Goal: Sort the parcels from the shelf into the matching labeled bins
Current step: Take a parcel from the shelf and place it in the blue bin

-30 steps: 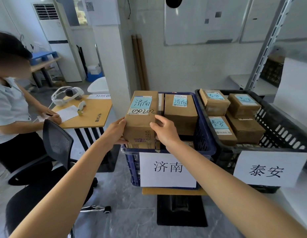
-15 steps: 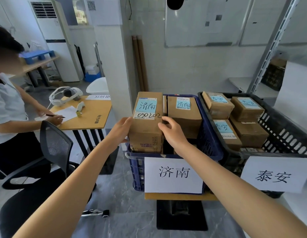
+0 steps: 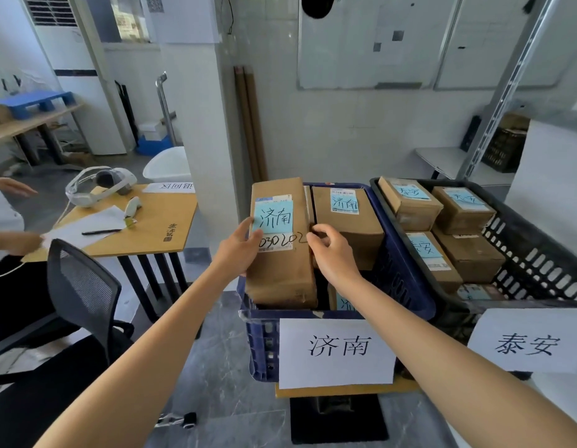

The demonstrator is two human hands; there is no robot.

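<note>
A brown cardboard parcel with a blue note reading 济南 lies in the left side of the blue bin, whose front sign reads 济南. My left hand rests on the parcel's left edge and top. My right hand touches its right edge with curled fingers. A second 济南 parcel lies beside it. The black bin to the right, signed 泰安, holds several parcels with blue 泰安 notes.
A wooden desk at left carries a white headset, paper and a pen. Another person's sleeve and hand show at the far left. A black mesh chair stands near my left arm. A white pillar rises behind the bins.
The parcel has gone down into the blue bin and lies flatter. My left hand has slid from its side onto its top; my right hand's fingers have curled at its right edge.
</note>
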